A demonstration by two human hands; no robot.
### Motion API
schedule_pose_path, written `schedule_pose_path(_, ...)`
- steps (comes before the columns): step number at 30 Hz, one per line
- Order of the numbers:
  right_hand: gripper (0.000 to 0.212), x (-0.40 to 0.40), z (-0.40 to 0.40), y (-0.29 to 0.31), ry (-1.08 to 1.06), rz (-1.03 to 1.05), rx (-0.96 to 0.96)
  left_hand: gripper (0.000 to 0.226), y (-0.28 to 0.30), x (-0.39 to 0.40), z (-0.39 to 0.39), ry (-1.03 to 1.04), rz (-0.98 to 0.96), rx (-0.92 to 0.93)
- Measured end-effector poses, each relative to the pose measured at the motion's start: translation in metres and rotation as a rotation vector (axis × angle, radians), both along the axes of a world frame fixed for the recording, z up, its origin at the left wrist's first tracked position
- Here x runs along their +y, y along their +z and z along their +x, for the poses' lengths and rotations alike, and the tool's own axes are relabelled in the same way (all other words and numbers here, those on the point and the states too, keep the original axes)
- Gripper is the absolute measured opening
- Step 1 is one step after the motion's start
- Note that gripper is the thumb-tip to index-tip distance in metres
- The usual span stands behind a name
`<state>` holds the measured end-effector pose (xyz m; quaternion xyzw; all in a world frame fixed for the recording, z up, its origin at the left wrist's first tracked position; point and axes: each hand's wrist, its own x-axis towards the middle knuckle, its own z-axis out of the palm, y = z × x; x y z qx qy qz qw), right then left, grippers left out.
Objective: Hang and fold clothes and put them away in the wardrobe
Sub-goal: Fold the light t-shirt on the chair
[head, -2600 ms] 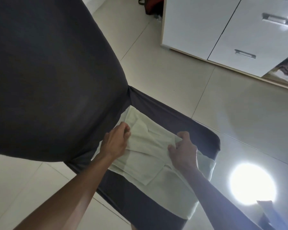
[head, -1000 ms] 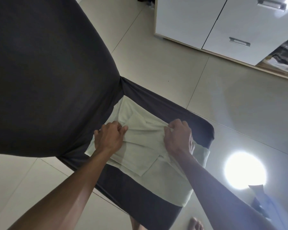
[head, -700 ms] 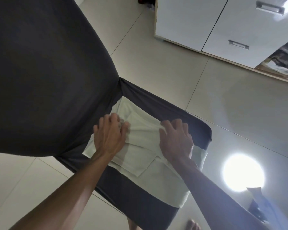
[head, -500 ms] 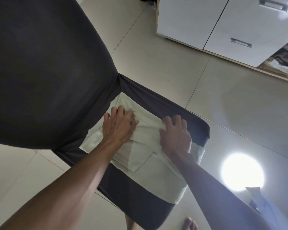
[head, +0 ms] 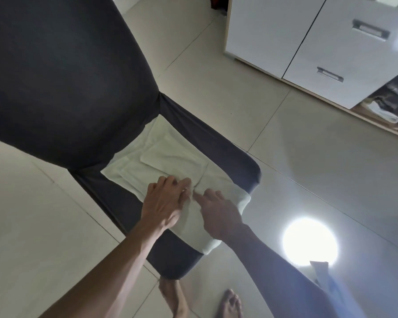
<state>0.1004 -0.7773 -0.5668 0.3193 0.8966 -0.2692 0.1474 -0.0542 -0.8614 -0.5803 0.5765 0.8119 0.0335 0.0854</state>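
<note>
We press the pale garment (head: 170,161) flat on the dark chair seat (head: 216,143), left hand (head: 163,203) fingers spread, right hand (head: 218,212) fingers loosely extended; its 5 o'clock overhang risks dragging the fold off.

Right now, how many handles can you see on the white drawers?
2. The upper handle is near the top right edge; the lower handle sits below it, slightly left. More may lie outside the view.

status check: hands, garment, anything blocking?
Left hand and right hand flat on the pale garment, nothing gripped. Garment part-folded on the dark chair seat. Nothing in the way; white wardrobe beyond.
</note>
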Motion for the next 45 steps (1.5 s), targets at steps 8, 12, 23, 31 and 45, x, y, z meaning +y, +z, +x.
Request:
schedule_pose_path(8, 0.064, -0.003, 0.024, 0.004, -0.173, -0.212, 0.043, 0.072, -0.005, -0.009, 0.02, 0.136, -0.156, -0.097)
schedule_pose_path(12, 0.052, 0.01, 0.034, 0.012, -0.285, -0.173, 0.002, 0.049, 0.006, -0.019, 0.029, 0.249, -0.089, -0.146)
schedule_pose_path(23, 0.05, 0.07, 0.049, 0.009, -0.491, -0.052, -0.072, 0.062, 0.005, -0.041, 0.075, 0.868, -0.254, -0.219)
schedule_pose_path(31, 0.056, 0.091, 0.05, -0.007, -0.364, -0.089, -0.101, 0.061, 0.006, -0.015, 0.122, 1.265, -0.277, -0.351)
schedule_pose_path(45, 0.049, 0.1, 0.078, -0.046, -0.137, -0.155, 0.056, 0.01, -0.031, 0.014, 0.208, 1.259, 0.046, -0.571)
